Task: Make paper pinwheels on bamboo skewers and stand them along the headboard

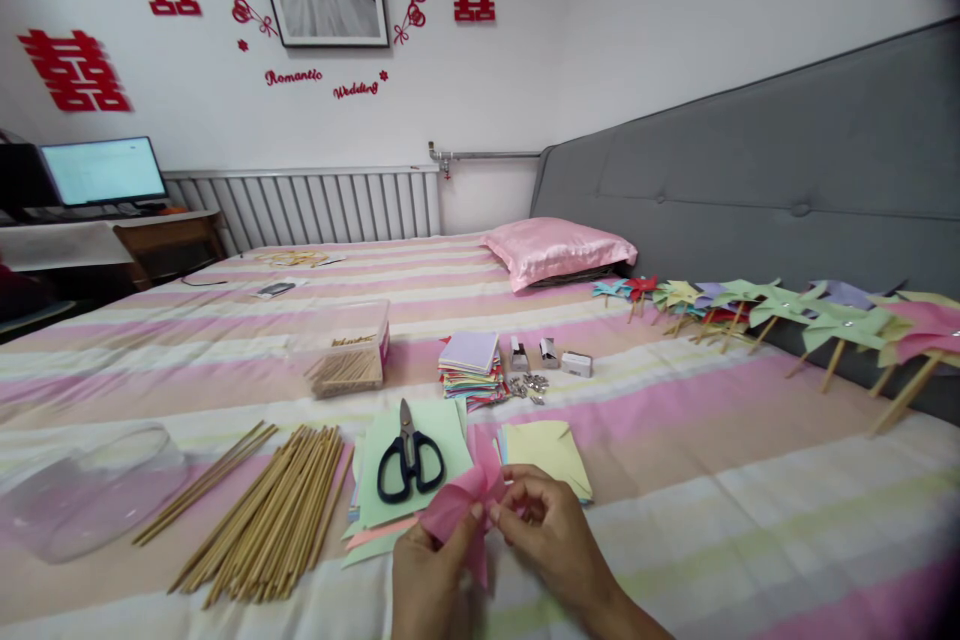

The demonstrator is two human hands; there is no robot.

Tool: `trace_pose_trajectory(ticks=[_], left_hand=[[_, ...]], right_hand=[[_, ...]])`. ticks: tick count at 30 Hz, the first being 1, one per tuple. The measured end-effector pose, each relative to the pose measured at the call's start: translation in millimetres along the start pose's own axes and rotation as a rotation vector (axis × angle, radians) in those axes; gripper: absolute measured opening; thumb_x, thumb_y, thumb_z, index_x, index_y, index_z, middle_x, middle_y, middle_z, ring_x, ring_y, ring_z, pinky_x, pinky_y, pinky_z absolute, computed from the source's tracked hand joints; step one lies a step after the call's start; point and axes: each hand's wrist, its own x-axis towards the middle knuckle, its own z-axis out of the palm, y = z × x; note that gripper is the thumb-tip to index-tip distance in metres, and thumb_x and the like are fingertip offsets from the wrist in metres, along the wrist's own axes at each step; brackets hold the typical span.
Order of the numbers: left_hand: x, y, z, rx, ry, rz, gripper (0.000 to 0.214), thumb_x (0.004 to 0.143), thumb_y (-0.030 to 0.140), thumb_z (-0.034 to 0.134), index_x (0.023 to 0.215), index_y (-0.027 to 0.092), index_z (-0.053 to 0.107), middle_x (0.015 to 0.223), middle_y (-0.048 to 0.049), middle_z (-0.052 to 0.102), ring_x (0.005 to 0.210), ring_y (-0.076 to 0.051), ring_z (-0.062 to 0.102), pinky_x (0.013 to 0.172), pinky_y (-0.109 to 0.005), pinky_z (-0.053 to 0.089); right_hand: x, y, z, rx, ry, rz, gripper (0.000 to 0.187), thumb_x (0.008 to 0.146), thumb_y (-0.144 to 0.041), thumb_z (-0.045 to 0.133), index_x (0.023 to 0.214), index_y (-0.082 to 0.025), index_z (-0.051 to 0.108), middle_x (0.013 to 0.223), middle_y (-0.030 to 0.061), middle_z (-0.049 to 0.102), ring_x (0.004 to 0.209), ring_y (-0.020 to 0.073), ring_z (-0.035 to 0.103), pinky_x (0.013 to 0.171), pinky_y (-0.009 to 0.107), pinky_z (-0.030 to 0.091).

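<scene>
A pink paper pinwheel (454, 503) with its blades curled inward is held between both hands at the front. My left hand (435, 570) pinches it from below left, thumb near the centre. My right hand (551, 530) has its thumb and fingertips closed on the right side of the same paper. Whether a pin sits at the centre is hidden by the fingers. Just behind lie scissors with dark handles (409, 460) on a stack of pale green paper (450, 425). To the right of these is a stack of yellow paper squares (551, 450).
Wooden sticks (270, 510) lie in a pile at left, near a clear plastic lid (112, 490). Behind are a clear box of sticks (349, 360), coloured paper squares (470, 355), metal pins (529, 385) and small boxes (576, 364). Finished pinwheels (847, 325) line the grey headboard (750, 150).
</scene>
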Motion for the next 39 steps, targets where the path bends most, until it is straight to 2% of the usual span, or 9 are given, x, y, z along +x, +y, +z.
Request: trace_pose_trajectory(ticks=[5,10,13,15,20,26,32,35,39], left_hand=[[-1,1,-0.4,0.032,0.005,0.014,0.023,0.045,0.029,0.081,0.052,0.011,0.068,0.045,-0.0007,0.064,0.046,-0.011,0.053,0.046,-0.018,0.039],[-7,6,4.9,-0.143,-0.070,-0.058,0.020,0.050,0.028,0.078,0.060,0.013,0.070,0.049,-0.0017,0.066,0.052,-0.016,0.059,0.052,-0.022,0.044],[-11,10,8.7,-0.250,-0.137,-0.119,0.017,0.054,0.026,0.076,0.065,0.013,0.070,0.050,-0.0026,0.066,0.053,-0.018,0.061,0.050,-0.024,0.044],[-12,12,9.7,-0.272,-0.161,-0.130,0.018,0.054,0.024,0.075,0.067,0.013,0.070,0.051,-0.0033,0.066,0.054,-0.019,0.061,0.050,-0.025,0.045],[-10,10,6.9,-0.167,-0.121,-0.120,0.018,0.049,0.022,0.078,0.062,0.013,0.070,0.048,-0.0022,0.065,0.051,-0.017,0.059,0.051,-0.023,0.043],[-5,2,1.9,-0.014,-0.105,-0.063,0.018,0.050,0.026,0.077,0.058,0.011,0.070,0.049,-0.0019,0.066,0.051,-0.015,0.056,0.053,-0.022,0.041],[-12,16,-0.5,-0.096,-0.180,-0.091,0.024,0.058,0.031,0.073,0.073,0.012,0.070,0.059,-0.0039,0.067,0.054,-0.016,0.058,0.053,-0.023,0.043],[-12,26,-4.0,-0.093,-0.129,-0.093,0.029,0.057,0.033,0.073,0.079,0.014,0.070,0.064,-0.0036,0.068,0.058,-0.016,0.059,0.055,-0.023,0.044],[-7,30,-8.1,0.013,-0.012,-0.116,0.041,0.051,0.038,0.076,0.084,0.014,0.070,0.057,-0.0011,0.067,0.052,-0.014,0.056,0.049,-0.021,0.040]], right_hand=[[0,0,1,-0.038,0.003,-0.023,0.022,0.069,-0.033,0.065,0.059,-0.013,0.064,0.092,0.0115,0.062,0.082,0.0211,0.061,0.064,0.025,0.046],[-3,-8,3,-0.010,-0.008,-0.037,0.021,0.070,-0.032,0.063,0.059,-0.014,0.060,0.083,0.0081,0.062,0.075,0.0185,0.060,0.060,0.023,0.045],[-5,-14,3,0.065,0.020,-0.019,0.019,0.068,-0.032,0.065,0.072,-0.017,0.055,0.080,0.0047,0.062,0.064,0.0154,0.059,0.056,0.023,0.045],[-5,-16,1,0.106,0.046,0.008,0.029,0.066,-0.033,0.067,0.085,-0.018,0.052,0.083,0.0047,0.063,0.065,0.0161,0.059,0.057,0.024,0.046],[-4,-15,-1,0.168,0.006,0.077,0.050,0.063,-0.033,0.070,0.105,-0.019,0.047,0.079,0.0050,0.065,0.074,0.0216,0.062,0.064,0.030,0.047],[-2,-8,2,0.261,-0.012,0.115,0.045,0.063,-0.028,0.069,0.101,-0.016,0.047,0.066,0.0028,0.065,0.064,0.0198,0.061,0.061,0.030,0.045],[3,-6,-9,0.444,-0.129,0.263,0.049,0.058,-0.030,0.074,0.099,-0.016,0.051,0.064,-0.0002,0.064,0.053,0.0129,0.056,0.053,0.023,0.039],[7,-1,-14,0.426,-0.166,0.334,0.053,0.052,-0.031,0.076,0.096,-0.015,0.052,0.063,0.0002,0.064,0.053,0.0131,0.055,0.051,0.022,0.037],[7,1,-16,0.341,-0.229,0.353,0.050,0.052,-0.029,0.076,0.095,-0.016,0.053,0.064,-0.0002,0.064,0.054,0.0136,0.057,0.050,0.022,0.037]])
